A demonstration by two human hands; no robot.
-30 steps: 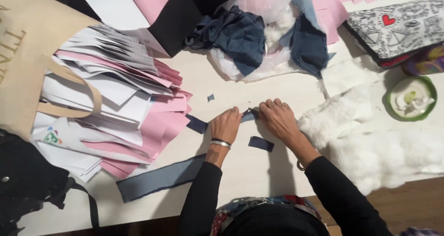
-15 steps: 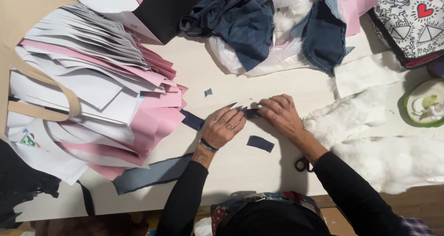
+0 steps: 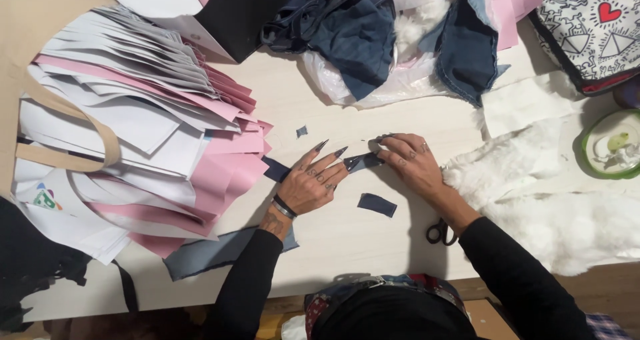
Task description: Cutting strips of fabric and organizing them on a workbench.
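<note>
While both hands, left hand (image 3: 312, 183) and right hand (image 3: 415, 163), pinch one small denim piece (image 3: 363, 160) between closed fingertips, another cut piece (image 3: 377, 205) already lies beside, and much denim (image 3: 357, 37) remains uncut.

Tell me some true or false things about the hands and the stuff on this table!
1. Both hands pinch one small dark blue fabric piece. True: the left hand and the right hand meet on it.
2. The scissors are in the right hand. False: they lie on the table by the right forearm.
3. White fluffy fabric lies right of the right hand. True.
4. The paper stack is all green. False: it is white and pink.
</note>
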